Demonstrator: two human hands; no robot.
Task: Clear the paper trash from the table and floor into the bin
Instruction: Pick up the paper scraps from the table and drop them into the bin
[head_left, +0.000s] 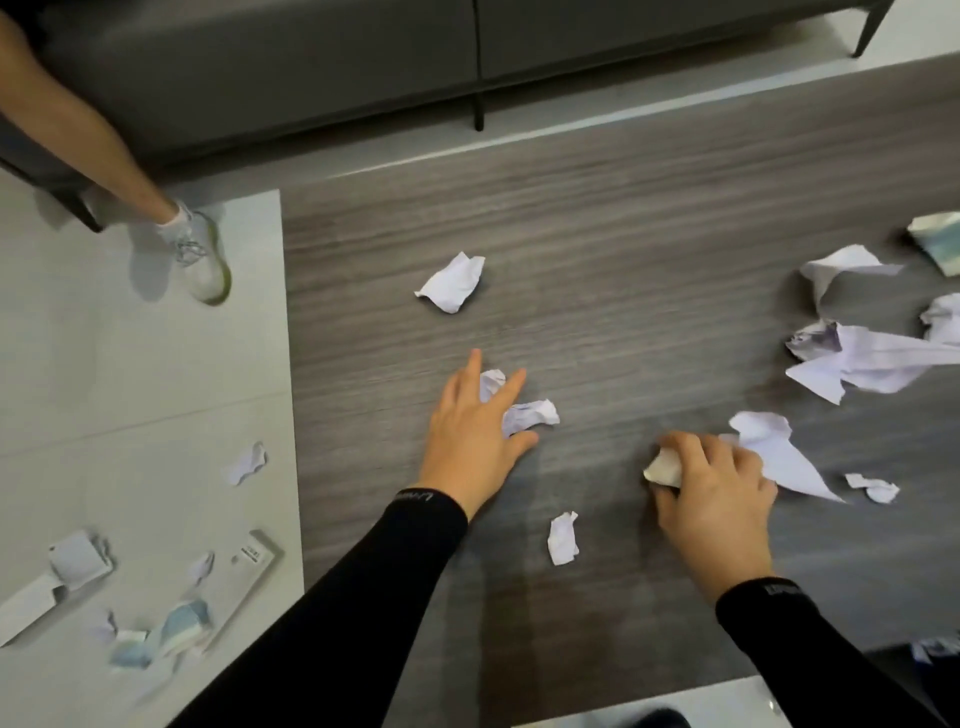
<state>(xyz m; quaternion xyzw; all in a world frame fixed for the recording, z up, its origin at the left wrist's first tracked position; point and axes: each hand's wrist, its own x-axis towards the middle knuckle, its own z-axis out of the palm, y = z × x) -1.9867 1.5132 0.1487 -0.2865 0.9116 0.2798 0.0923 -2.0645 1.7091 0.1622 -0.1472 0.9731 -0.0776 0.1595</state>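
Your big grey wooden table (623, 218) has white paper bits on it. Your left hand (475, 431) is spread flat over a crumpled white paper ball (530, 413). At 3 o'clock from it, your right hand (717, 499) pinches a cream paper wad (664, 466).

Sleeve cuff (415, 498) print and floor box (253, 553) label: blurred, unreadable.
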